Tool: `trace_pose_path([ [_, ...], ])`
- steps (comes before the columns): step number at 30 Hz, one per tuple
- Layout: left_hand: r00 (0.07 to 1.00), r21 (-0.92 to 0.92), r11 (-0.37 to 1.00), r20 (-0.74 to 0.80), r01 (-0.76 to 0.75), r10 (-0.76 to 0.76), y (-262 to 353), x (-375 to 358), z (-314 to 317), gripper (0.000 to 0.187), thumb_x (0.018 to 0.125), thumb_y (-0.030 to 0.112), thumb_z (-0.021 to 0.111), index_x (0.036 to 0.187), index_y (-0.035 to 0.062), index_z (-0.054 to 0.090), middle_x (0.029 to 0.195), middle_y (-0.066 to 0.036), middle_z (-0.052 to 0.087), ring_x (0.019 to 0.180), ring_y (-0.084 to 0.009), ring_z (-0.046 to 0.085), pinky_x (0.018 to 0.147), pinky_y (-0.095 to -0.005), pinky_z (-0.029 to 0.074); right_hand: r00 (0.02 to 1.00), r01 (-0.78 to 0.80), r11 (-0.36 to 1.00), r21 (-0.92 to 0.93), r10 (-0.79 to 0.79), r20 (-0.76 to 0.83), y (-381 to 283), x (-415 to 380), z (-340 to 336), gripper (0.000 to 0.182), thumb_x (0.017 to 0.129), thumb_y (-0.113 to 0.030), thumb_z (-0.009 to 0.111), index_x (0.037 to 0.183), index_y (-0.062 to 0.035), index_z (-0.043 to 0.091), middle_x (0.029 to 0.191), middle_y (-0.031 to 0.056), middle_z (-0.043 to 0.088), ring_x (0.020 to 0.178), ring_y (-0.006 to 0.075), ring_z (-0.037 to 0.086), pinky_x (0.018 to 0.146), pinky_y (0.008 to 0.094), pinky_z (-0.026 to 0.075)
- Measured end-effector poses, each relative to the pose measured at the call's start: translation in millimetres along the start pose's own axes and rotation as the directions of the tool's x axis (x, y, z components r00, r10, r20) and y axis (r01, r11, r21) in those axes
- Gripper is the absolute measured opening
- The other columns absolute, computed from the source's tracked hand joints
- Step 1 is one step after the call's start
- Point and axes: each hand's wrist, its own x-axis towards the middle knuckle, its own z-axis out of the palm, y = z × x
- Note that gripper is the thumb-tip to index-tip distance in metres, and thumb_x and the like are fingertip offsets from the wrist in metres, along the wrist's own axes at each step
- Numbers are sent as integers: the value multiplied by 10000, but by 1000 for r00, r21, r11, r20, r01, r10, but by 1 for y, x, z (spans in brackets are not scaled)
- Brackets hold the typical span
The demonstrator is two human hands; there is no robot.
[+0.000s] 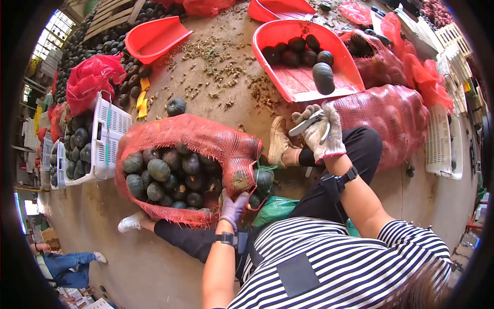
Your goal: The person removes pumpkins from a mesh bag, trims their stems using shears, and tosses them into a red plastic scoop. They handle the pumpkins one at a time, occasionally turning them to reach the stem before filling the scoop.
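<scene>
Striped shirt (350, 257) fills the near right. Left hand (234, 208) touches the net bag (190, 131) at left, squashes (159, 170) inside; whether its fingers clench I cannot quite tell. Right hand (325, 136) grasps shears (305, 123), nearer than the red scoop (290, 82).

Pruning shears (304, 124): handles part-hidden in right hand (325, 131). Left hand (234, 207): gripping or only touching mesh, unclear. Deeper squashes (158, 170) lost in shadow inside red mesh bag (180, 127). Top scoop (272, 11) cut by upper edge. Bystander (74, 265): head beyond dark rim.
</scene>
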Motion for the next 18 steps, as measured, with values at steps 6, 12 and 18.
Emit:
trace_pose_path([
  [6,997,731,682,-70,31,30,41,-38,-2,903,737,519,782,1451,91,431,1298,-204,601,1183,-349,609,994,-458,485,874,-413,578,-704,469,-127,53,-28,-23,251,821,-35,644,1027,-140,546,831,30,567,752,198,587,741,328,506],
  [12,972,169,970,133,172,-195,51,-52,-27,332,890,266,666,1178,103,687,1013,-93,723,926,-171,687,825,-342,545,592,238,-521,-819,747,-303,48,-73,22,638,763,-239,662,1376,-157,506,1007,137,694,936,270,687,802,368,526],
  [18,917,-369,923,395,109,49,22,-45,-28,332,904,258,688,1144,29,694,1056,-48,716,915,-135,651,810,-298,512,277,361,-693,-624,718,-638,61,-71,1,750,705,-286,685,1418,-166,484,1082,179,691,987,325,684,844,433,527],
])
